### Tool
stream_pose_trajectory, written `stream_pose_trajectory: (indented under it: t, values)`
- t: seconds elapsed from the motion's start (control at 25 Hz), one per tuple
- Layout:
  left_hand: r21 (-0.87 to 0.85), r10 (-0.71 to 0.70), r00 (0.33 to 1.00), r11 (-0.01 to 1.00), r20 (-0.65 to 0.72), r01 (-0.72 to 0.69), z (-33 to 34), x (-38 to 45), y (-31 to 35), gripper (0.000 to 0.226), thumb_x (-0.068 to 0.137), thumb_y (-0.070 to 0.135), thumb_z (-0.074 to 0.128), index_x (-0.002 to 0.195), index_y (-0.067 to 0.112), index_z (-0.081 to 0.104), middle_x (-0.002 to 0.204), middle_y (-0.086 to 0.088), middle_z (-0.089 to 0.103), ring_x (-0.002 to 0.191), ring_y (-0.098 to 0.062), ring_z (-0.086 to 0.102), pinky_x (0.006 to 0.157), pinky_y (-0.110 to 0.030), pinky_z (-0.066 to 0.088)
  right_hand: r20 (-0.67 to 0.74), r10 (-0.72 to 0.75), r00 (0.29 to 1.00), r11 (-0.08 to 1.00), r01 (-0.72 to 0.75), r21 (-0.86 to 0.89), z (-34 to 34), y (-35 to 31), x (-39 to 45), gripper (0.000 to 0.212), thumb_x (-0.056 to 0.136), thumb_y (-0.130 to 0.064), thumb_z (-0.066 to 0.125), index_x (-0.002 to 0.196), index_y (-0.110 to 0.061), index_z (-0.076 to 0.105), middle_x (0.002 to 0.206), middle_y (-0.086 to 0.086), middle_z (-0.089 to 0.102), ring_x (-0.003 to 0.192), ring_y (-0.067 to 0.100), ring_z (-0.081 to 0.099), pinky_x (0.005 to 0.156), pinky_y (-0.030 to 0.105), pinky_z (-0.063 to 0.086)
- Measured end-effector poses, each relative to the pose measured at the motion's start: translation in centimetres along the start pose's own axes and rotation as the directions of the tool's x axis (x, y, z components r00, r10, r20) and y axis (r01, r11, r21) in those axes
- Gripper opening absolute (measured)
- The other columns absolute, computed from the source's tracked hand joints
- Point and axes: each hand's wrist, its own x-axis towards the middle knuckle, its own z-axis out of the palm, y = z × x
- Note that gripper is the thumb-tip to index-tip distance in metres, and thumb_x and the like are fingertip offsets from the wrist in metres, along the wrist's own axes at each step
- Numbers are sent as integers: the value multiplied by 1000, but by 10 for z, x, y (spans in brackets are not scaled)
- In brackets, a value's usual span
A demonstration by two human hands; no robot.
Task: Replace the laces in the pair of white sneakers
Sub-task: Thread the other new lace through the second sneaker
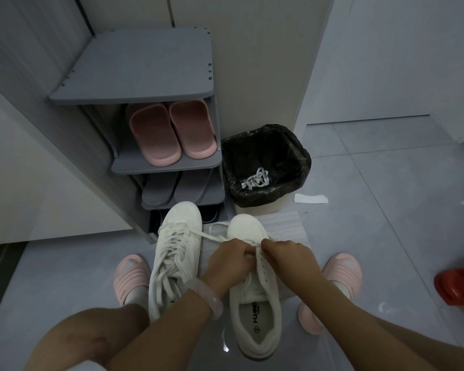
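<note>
White right-hand sneaker (pixel 255 311): nearest, lying on the grey floor tiles (pixel 386 210) with its heel toward the person and its toe on a ribbed white sheet (pixel 284 223); most eyelets show bare, so by my reading its lacing has only begun near the toe.

Left hand (pixel 227 259): over the front of that sneaker, wrist in a pale bangle (pixel 208 297), fingers curled down and pinching the lace at the lowest eyelets.

Right hand (pixel 287 254): just beside the left hand, knuckles up, fingers curled and pinching the same lace (pixel 212 238); the fingertips themselves are hidden.

Lace: white and flat, one end trailing left from the hands across toward the other shoe.

Left-hand sneaker (pixel 176 250): beside the first, apparently laced through its whole row, ends loose and untied.

Bin (pixel 265 167): farther off, lined with a black bag, beside the grey shoe rack (pixel 134 68); a bundle of white laces (pixel 255 179) lies in it, likely the old pair.

Progress: judged past halfway. One shoe threaded, old laces discarded.

Left to do: thread the remaining eyelets of the nearer shoe, even the ends, perhaps tie both.
</note>
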Motion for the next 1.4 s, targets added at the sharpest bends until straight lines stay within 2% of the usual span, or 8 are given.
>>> stream_pose_trajectory:
  t: [0.12,0.32,0.52,0.72,1.0,1.16,1.28,1.4]
  values:
    - [59,24,994,998,-103,-18,9,-2,1,25,92,19,47,83,13,69,82,-3,66,77,-16,59,69,-30,44,-35,247,968,907,-219,359,5,5,0,29,98,-36,38,78,-18,47,72,-4,52,67,13,48,56,23,33]
    - [18,108,994,994,14,-108,7,2,2,32,90,9,44,61,18,37,69,7,38,74,-16,43,61,-25,31,548,512,661,331,-741,585,21,19,11,34,93,-27,49,66,-6,52,67,10,55,61,20,52,60,25,44]
    - [-24,129,987,992,94,-127,0,1,3,34,93,11,41,61,19,35,72,7,37,62,-4,35,56,-14,29,591,560,581,-218,-585,781,6,16,25,29,91,-4,46,62,-3,48,61,13,51,55,21,47,56,28,44]
    - [-104,71,993,993,94,-61,-4,-1,6,36,93,12,39,58,17,33,64,2,39,56,-7,34,53,-19,28,249,533,808,729,-589,348,13,11,17,21,93,-18,47,74,-11,39,73,1,47,63,14,45,61,26,38]
    - [-417,-50,986,902,157,113,-14,-6,3,36,92,8,36,57,15,41,69,1,45,64,-8,41,63,-20,34,123,402,907,883,-420,211,25,15,28,15,92,-12,44,79,-15,37,81,2,51,73,17,45,62,24,36]
    - [-69,218,970,975,110,-211,-17,-11,-3,21,93,11,43,73,9,47,97,-1,42,76,-7,42,67,-13,36,81,629,773,93,-179,979,-3,15,37,19,92,-5,48,76,-15,47,79,4,57,78,20,55,70,25,45]
    - [-83,215,974,974,74,-209,-18,-8,-6,15,92,11,44,80,9,52,98,-7,48,88,-19,48,81,-29,40,134,362,922,-485,64,872,-47,12,34,23,94,-3,37,79,-12,51,81,8,69,66,14,62,66,21,52]
    - [-250,63,997,967,37,-52,-20,-5,-6,24,92,11,42,70,11,52,92,-5,54,87,-16,50,81,-30,41,177,101,979,-376,-127,918,-67,13,14,24,89,1,32,85,-10,53,63,9,63,35,8,34,39,17,31]
